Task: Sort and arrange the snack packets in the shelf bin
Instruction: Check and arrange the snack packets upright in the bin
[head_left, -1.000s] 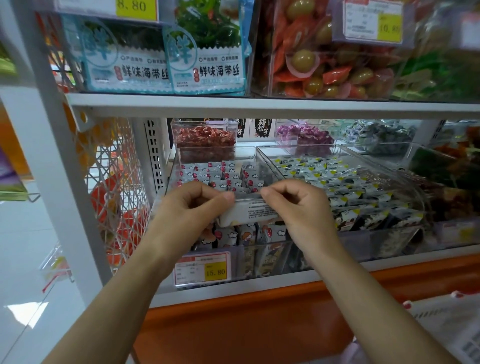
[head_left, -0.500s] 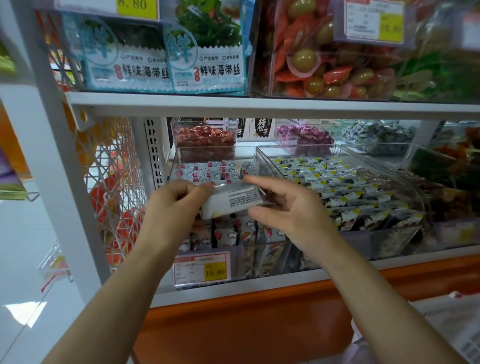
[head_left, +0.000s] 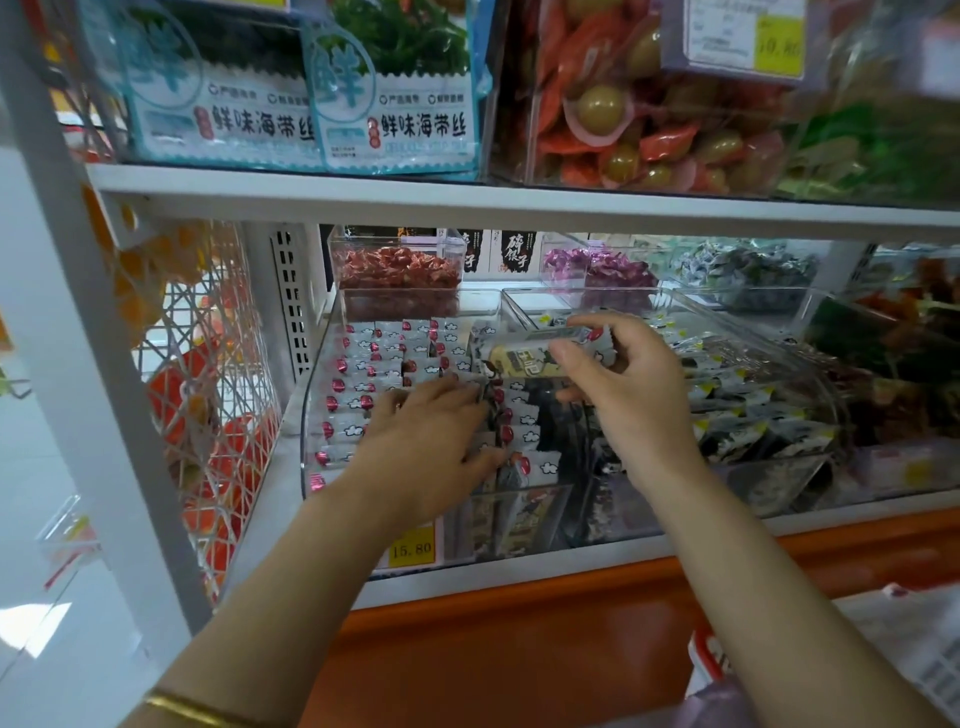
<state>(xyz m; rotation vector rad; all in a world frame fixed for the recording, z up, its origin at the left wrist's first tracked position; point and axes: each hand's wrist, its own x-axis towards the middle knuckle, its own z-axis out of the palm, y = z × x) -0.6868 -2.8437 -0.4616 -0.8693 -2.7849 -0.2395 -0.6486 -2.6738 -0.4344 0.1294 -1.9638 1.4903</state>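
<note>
The person's left hand (head_left: 431, 436) lies flat, fingers straight, on the rows of white snack packets (head_left: 371, 364) standing in the clear shelf bin (head_left: 310, 410), its fingertips at the edge of the gap on the bin's right side. The right hand (head_left: 631, 395) pinches one snack packet (head_left: 537, 354) between thumb and curled fingers, holding it sideways just above that gap, clear of the rows. A yellow price tag (head_left: 413, 548) reading 15.80 sits on the bin's front. Just beside it on the right, a neighbouring bin (head_left: 826, 395) holds dark packets with yellow corners
</note>
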